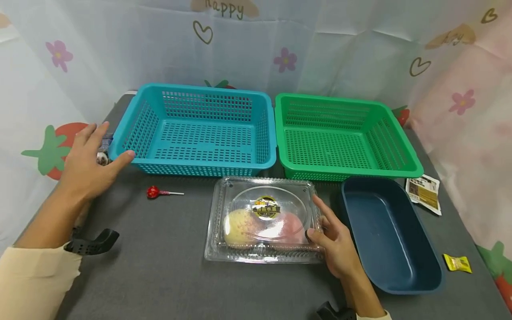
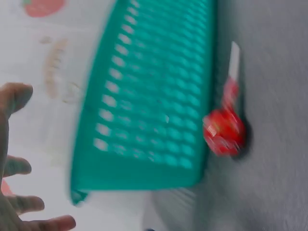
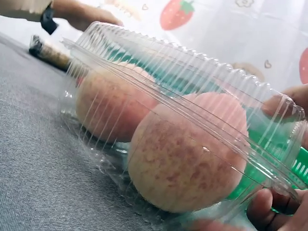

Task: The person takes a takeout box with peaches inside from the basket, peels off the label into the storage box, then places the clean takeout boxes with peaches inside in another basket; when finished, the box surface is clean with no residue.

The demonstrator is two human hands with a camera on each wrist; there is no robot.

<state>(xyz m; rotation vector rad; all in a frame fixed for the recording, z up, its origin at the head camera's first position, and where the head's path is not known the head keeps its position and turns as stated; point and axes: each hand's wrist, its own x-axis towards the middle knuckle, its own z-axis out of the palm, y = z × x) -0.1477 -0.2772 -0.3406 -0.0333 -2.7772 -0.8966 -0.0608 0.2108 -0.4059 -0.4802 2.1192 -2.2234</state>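
A clear plastic clamshell box (image 1: 236,189) with a label on its lid stands in the middle of the table. Two peaches (image 3: 187,159) show through its wall in the right wrist view. My right hand (image 1: 336,242) grips the box's right end, thumb on top and fingers at the side and below. Fingers spread and holding nothing, my left hand (image 1: 86,164) hovers beside the left end of the blue basket (image 1: 208,171). Partly hidden behind that hand is a small wrapped item (image 1: 103,158). A red lollipop (image 1: 153,192) lies in front of the basket.
A green basket (image 1: 352,172) stands right of the blue one. In front of it sits a dark blue tub (image 1: 384,235). Right of the tub are a white-and-brown packet (image 1: 425,194) and a yellow wrapped candy (image 1: 457,263). A printed curtain (image 1: 248,53) hangs behind.
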